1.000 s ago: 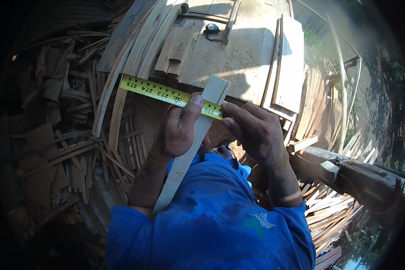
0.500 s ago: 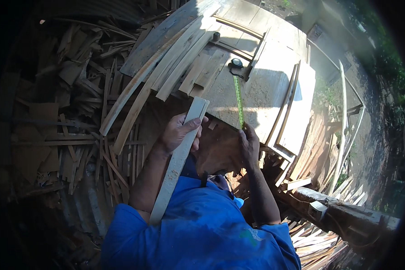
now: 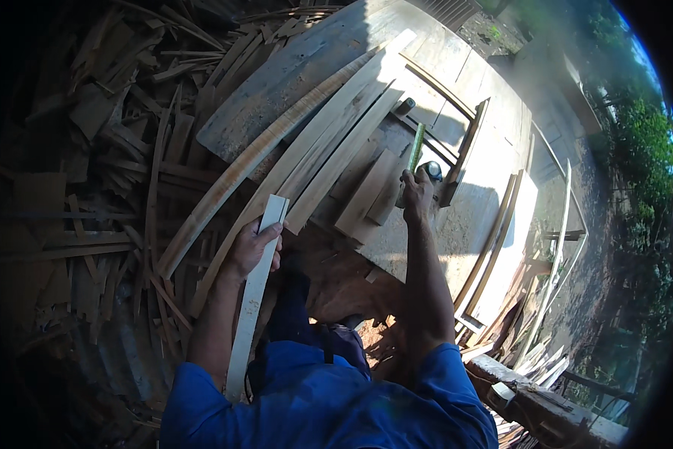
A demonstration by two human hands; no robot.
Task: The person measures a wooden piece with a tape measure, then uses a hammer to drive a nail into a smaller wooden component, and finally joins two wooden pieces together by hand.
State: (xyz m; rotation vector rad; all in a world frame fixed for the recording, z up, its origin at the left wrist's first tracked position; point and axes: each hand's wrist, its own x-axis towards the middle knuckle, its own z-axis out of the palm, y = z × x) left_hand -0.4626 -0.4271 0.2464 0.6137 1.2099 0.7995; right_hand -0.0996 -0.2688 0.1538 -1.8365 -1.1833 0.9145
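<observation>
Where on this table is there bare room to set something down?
The tabletop looks bare between your right forearm and the paired strips, and farther up, right of the dark strip. It's crowded leftward with long boards and short pieces, and around your right hand and the tape measure.

Hard sunlight whitens the upper part of a broad wooden bench [image 3: 465, 226], while shadow dulls its left side. Scrap timber [image 3: 104, 108] lies heaped in dimness along the left of the frame. Mottled ground [image 3: 600, 202] and green foliage [image 3: 647, 150] fill the right; a thick beam [image 3: 568, 411] crosses the lower right.
</observation>
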